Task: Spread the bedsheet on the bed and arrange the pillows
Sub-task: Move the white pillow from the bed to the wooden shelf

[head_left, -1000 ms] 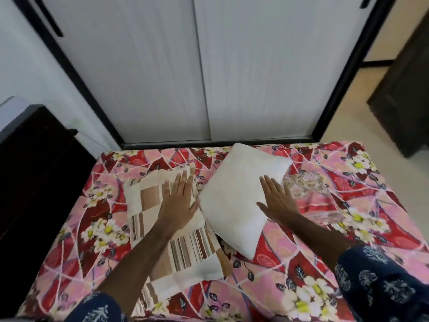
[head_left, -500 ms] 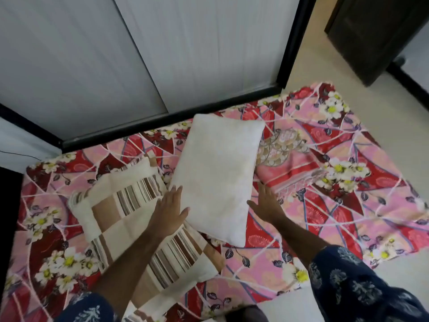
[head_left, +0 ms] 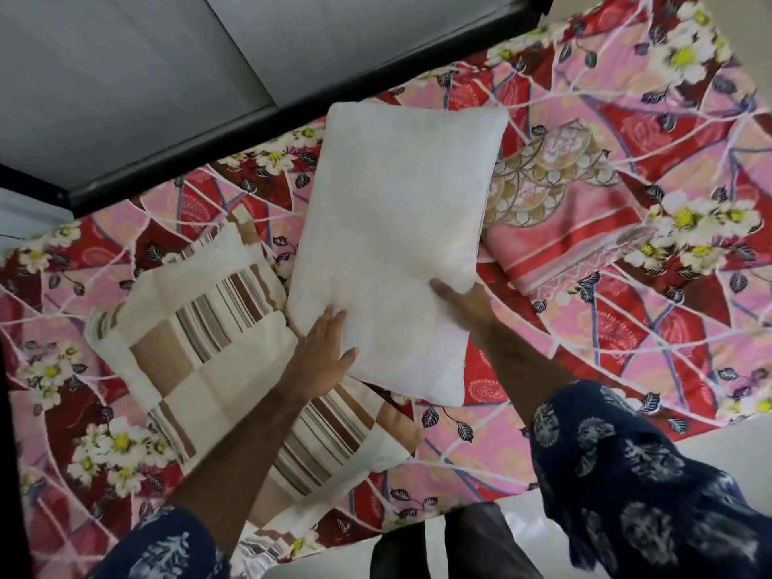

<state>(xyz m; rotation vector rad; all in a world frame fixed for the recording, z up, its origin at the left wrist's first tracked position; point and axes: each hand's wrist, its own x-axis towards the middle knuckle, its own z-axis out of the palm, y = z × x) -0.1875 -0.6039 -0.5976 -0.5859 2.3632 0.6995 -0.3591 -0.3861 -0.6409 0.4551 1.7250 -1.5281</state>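
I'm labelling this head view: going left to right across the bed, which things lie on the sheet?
Striped pillow → left hand → white pillow → right hand → folded pink cloth, all on the floral bedsheet.

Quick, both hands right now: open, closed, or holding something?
Left hand: open, straight fingers pressed against the white pillow.
Right hand: grips the same pillow's right edge, thumb on top.
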